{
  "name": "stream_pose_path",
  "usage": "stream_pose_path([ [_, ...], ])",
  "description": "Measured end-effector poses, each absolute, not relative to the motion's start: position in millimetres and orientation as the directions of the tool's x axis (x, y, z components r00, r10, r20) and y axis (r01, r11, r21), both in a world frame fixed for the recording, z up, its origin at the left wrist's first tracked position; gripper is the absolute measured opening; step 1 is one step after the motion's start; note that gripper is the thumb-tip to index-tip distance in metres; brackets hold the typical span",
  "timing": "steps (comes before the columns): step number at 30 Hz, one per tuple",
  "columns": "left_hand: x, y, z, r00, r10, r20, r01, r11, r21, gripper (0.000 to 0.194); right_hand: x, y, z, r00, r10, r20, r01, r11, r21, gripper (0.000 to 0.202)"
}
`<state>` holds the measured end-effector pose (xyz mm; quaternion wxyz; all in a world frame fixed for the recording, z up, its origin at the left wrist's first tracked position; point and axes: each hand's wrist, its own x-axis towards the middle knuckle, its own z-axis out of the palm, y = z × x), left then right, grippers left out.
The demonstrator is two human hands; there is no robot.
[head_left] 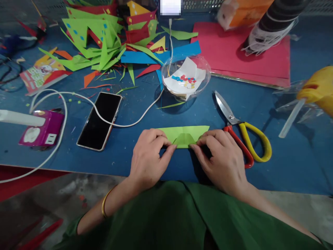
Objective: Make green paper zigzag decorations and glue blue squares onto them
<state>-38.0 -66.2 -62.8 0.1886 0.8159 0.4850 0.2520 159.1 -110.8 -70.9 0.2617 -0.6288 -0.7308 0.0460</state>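
Blue tabletop (197, 113) spreads beneath a clear bowl (207, 71), with green and red pieces (90, 31) standing beyond it to the left, small coloured squares visible on several. Those look well advanced; the green paper (184, 131) nearer the person than the bowl is at an earlier stage. Its near edge is turned up in a narrow fold, while the far part lies open and bears no visible squares. The fold seems formed but perhaps not fully pressed. Both hands hold it, thumbs and fingers pinched narrow: the left hand (148, 158) at its left end, the right hand (223, 159) at its right. Loose squares (184, 79) sit unused inside the bowl. Scissors (231, 119) lie to the bowl's near right, close beside the right hand, with neither hand on them.
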Motion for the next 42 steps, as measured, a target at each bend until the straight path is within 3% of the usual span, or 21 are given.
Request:
stream_pose_path([
  [30, -36.4, -66.7, -63.6, 0.407, 0.886, 0.223, 0.719, -0.461, 0.52, 0.016, 157.4, -107.9, -68.8, -0.087, 0.954, 0.286, 0.912, 0.192, -0.363, 0.012],
  [33, -36.5, -67.3, -64.6, 0.427, 0.868, 0.255, 0.739, -0.497, 0.455, 0.003, 158.2, -108.2, -69.3, -0.092, 0.956, 0.279, 0.907, 0.196, -0.373, 0.012],
  [38, -34.9, -73.3, -64.4, 0.704, 0.634, 0.32, 0.607, -0.771, 0.192, 0.026, 160.1, -107.9, -74.3, -0.105, 0.955, 0.276, 0.915, 0.202, -0.35, 0.015],
  [42, -32.3, -86.2, -60.4, 0.776, 0.58, 0.246, 0.59, -0.806, 0.039, 0.033, 161.0, -110.5, -75.7, -0.038, 0.944, 0.329, 0.904, 0.173, -0.392, 0.005],
])
